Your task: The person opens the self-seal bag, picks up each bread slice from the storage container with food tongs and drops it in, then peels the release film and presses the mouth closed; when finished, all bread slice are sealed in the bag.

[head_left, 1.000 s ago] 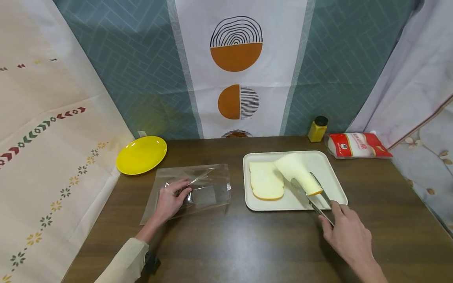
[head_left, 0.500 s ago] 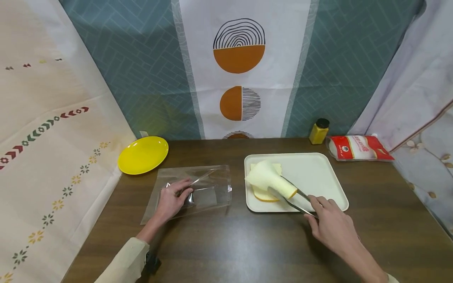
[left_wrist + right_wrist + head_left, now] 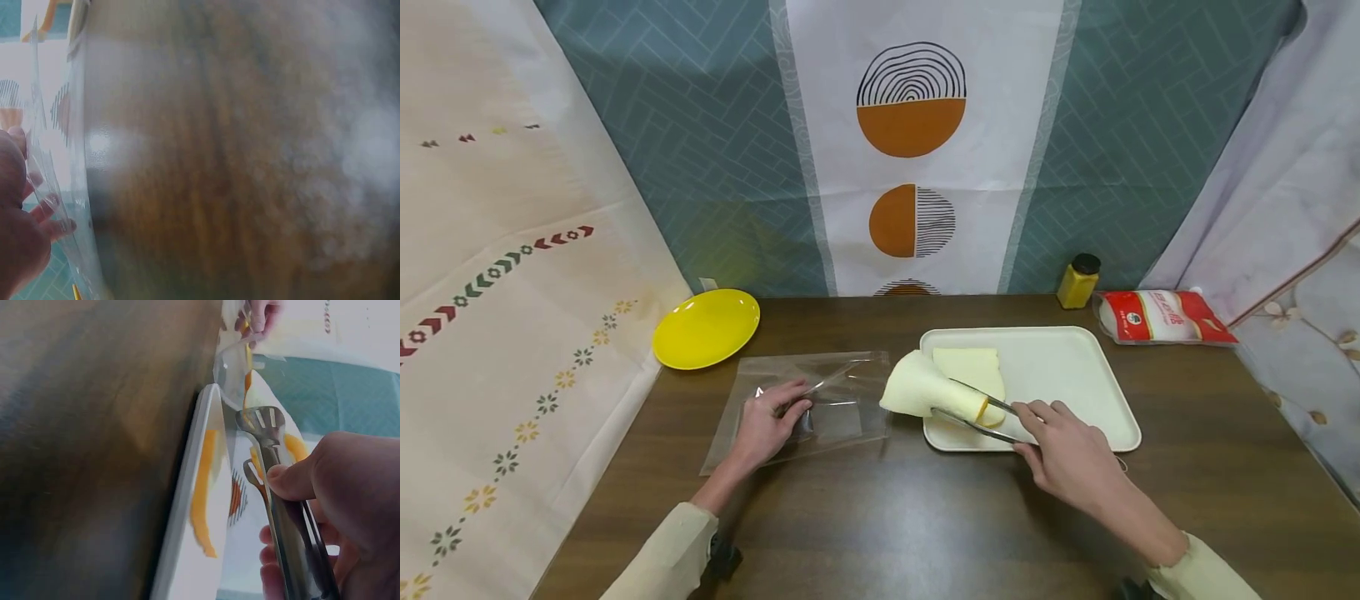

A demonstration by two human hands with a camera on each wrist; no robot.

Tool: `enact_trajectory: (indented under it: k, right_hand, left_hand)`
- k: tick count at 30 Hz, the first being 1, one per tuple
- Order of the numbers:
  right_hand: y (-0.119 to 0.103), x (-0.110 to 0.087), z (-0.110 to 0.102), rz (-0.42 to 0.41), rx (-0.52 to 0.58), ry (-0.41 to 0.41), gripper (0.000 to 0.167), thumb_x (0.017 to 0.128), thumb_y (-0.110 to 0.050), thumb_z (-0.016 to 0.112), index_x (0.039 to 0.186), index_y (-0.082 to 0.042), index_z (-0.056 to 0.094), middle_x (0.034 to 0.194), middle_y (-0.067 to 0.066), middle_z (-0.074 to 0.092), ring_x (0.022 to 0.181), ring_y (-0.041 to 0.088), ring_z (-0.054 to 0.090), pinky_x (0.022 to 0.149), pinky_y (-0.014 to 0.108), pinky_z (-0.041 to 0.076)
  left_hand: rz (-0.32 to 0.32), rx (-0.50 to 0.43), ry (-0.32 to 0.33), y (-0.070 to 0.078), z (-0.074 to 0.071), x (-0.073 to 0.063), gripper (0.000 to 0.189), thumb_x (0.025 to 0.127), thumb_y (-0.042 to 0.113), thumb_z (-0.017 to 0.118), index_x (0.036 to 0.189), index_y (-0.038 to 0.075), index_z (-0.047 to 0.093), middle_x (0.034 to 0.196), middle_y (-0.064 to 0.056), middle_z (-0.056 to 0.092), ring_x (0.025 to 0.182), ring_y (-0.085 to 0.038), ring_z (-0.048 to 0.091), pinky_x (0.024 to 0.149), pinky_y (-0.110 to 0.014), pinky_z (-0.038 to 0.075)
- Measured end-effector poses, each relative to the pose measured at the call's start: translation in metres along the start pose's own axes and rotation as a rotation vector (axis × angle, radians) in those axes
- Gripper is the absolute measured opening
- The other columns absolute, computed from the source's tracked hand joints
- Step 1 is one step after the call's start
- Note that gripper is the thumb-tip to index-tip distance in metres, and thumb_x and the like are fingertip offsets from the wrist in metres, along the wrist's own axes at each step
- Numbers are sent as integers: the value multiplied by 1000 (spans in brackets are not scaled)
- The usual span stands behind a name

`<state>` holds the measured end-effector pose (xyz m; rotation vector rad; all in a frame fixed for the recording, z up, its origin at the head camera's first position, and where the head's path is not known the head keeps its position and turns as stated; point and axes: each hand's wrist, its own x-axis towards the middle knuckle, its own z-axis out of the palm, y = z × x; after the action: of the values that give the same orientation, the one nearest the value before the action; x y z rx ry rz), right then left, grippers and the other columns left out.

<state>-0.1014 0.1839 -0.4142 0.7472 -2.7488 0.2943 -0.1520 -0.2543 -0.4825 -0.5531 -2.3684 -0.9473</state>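
My left hand (image 3: 769,423) pinches the upper layer of a clear plastic bag (image 3: 838,421) that lies on the table, lifting its opening a little. My right hand (image 3: 1067,454) grips metal tongs (image 3: 284,531). Between the tong tips a curled bread slice (image 3: 917,387) with an orange-brown crust hangs over the tray's left edge. Its far end reaches close to the bag's right edge; whether they touch I cannot tell. Another bread slice (image 3: 966,362) lies on the off-white tray (image 3: 1067,367), partly hidden by the held one.
At the back left, a yellow plate (image 3: 706,329) stands near the cloth wall. A yellow bottle (image 3: 1077,283) with a black lid and a red-and-white packet (image 3: 1168,317) sit behind the tray's right side. Brown tabletop (image 3: 880,517) extends in front.
My right hand has moved left with the tongs, carrying the curled bread slice across the tray to its left edge. The left hand has stayed on the bag.
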Motion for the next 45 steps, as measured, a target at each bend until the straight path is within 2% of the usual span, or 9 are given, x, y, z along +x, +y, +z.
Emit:
enact_trajectory:
  k: [18, 30, 39, 45]
  right_hand:
    - [-18, 39, 5, -202, -78, -27, 45, 77, -19, 85, 116, -6, 67, 99, 3, 64, 81, 23, 57, 40, 30, 43]
    - [-30, 59, 16, -269, -90, -64, 45, 81, -23, 82, 119, -7, 66, 100, 3, 63, 84, 24, 59, 43, 32, 46]
    - [-43, 77, 25, -305, -81, -86, 45, 83, -25, 81, 120, -7, 65, 98, 3, 62, 83, 24, 58, 44, 34, 48]
    - [-51, 85, 31, -330, -76, -90, 47, 83, -26, 79, 123, -5, 65, 102, 4, 63, 85, 25, 59, 46, 36, 50]
  left_hand:
    - [-2, -10, -16, 2, -1, -1, 26, 79, -1, 83, 104, -2, 76, 114, -21, 70, 103, -35, 69, 83, -50, 55]
    - [-13, -27, -29, 5, 0, -1, 28, 80, 0, 82, 107, -1, 76, 117, -20, 69, 107, -35, 68, 86, -51, 54]
    - [32, -43, -12, 9, 2, 1, 26, 79, -3, 82, 105, -2, 76, 114, -24, 69, 106, -39, 67, 86, -56, 53]
    - [48, -34, -1, 10, 3, 2, 27, 78, -4, 82, 105, 0, 76, 113, -21, 71, 105, -37, 68, 87, -55, 53]
